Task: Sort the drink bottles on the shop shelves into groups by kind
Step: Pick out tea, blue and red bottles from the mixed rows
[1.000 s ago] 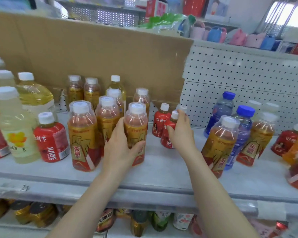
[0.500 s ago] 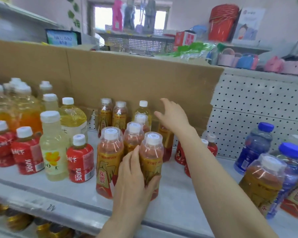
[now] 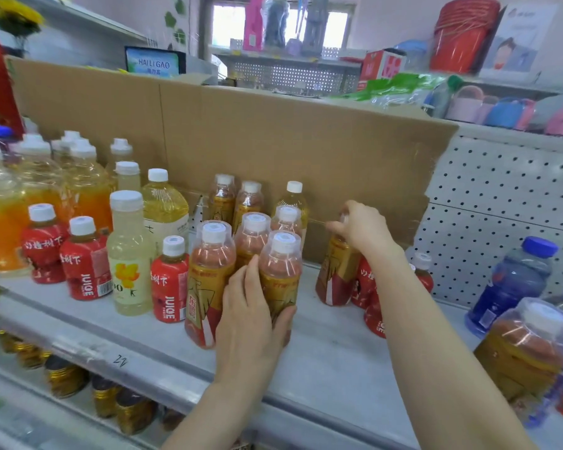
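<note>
Amber bottles (image 3: 254,235) with clear domed caps stand grouped at mid-shelf, just in front of the cardboard sheet (image 3: 306,141).

**Hands.** The left hand (image 3: 251,323) is wrapped round the lower body of the front amber bottle (image 3: 280,271), at the near right corner of that group. The right hand (image 3: 363,230) is curled down over the top of a lone amber bottle (image 3: 337,274). This bottle stands to the right of the group, with a gap between. Whether its base is on the shelf (image 3: 332,362) or just off it cannot be told.

**Risks.**
- The lone bottle is held by its top only, so in my judgement it could swing or slip when carried left.
- The red juice bottles (image 3: 369,287) stand just beside it, under the right forearm. A careless sweep of the arm could knock them over.
- The group is packed tight, so pushing a bottle in hard may topple its neighbours.
- One more amber bottle (image 3: 524,352) remains at the near right beside the blue bottle (image 3: 511,280), so the sorting is unfinished.

**Change.**
- Half a second ago the right hand was raised with its fingers spread near the cardboard. It has since closed on the lone bottle's top.
- A second ago the right hand rested at the small red bottles.
- The left hand has kept its grip throughout.
</note>
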Demonstrator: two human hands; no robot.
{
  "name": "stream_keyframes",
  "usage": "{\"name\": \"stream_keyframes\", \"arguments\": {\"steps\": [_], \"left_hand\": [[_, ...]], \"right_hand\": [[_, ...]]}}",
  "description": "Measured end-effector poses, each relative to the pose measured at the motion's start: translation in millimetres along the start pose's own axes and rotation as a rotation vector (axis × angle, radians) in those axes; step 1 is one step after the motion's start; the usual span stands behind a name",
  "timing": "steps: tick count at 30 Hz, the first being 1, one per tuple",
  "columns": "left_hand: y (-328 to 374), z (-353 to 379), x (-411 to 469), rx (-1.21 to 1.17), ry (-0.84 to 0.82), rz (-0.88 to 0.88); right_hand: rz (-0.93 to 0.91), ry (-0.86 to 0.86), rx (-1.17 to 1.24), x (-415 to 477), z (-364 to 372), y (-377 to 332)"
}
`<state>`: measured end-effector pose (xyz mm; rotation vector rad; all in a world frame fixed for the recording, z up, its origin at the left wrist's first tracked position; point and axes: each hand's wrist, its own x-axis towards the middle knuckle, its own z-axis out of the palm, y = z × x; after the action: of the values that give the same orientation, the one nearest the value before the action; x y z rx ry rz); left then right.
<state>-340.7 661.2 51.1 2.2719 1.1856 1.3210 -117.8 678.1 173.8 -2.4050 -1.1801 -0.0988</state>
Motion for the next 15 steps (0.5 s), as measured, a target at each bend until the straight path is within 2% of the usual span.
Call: {"name": "stream_keyframes", "arguments": {"steps": [8, 15], "left_hand": [[-9, 1, -7, -0.037, -0.043, -0.008], [-11, 1, -11, -0.073, -0.028, -0.03]], "right_hand": [[-0.085, 0.064, 0.177, -38, 5, 16], [-0.321, -0.081, 0.581, -69, 16, 4]]}}
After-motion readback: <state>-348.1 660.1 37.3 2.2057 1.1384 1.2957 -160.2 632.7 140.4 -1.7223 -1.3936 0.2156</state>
